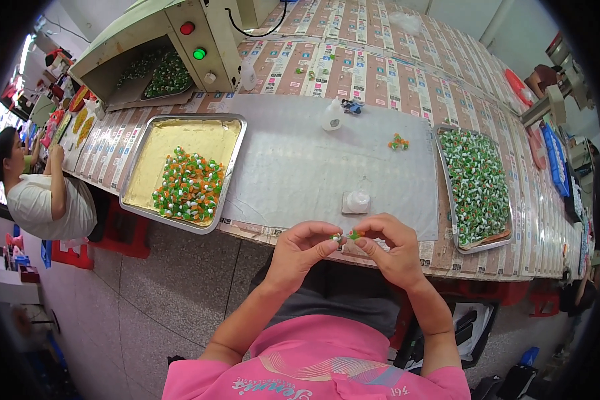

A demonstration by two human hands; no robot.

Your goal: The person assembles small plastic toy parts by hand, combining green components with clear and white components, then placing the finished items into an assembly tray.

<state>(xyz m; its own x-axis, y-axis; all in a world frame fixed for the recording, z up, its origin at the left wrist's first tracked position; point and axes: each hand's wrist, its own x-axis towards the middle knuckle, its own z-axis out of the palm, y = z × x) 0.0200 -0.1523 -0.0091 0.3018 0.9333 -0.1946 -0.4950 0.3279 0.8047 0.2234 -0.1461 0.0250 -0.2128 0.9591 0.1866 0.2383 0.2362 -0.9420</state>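
Close together at the table's front edge, both hands pinch small plastic pieces. My left hand (pixel 295 255) has its thumb and forefinger closed on a small green-and-white piece (pixel 337 238). A small green-and-orange piece (pixel 355 235) is pinched in my right hand (pixel 395 248), a short gap from the other one. Their exact kind is too small to make out. Just beyond the hands, a white rounded lump (pixel 358 201) sits on a small square base. A little heap of orange-and-green pieces (pixel 398 142) lies farther off, on the white sheet (pixel 280 157).
On the left, a metal tray (pixel 140 145) holds orange, green and white pieces. Another tray (pixel 449 193), full of green-and-white pieces, lies right. Behind are a white bottle (pixel 332 119), a dark blue object (pixel 352 107) and a machine (pixel 210 43). A person (pixel 47 193) sits far left.
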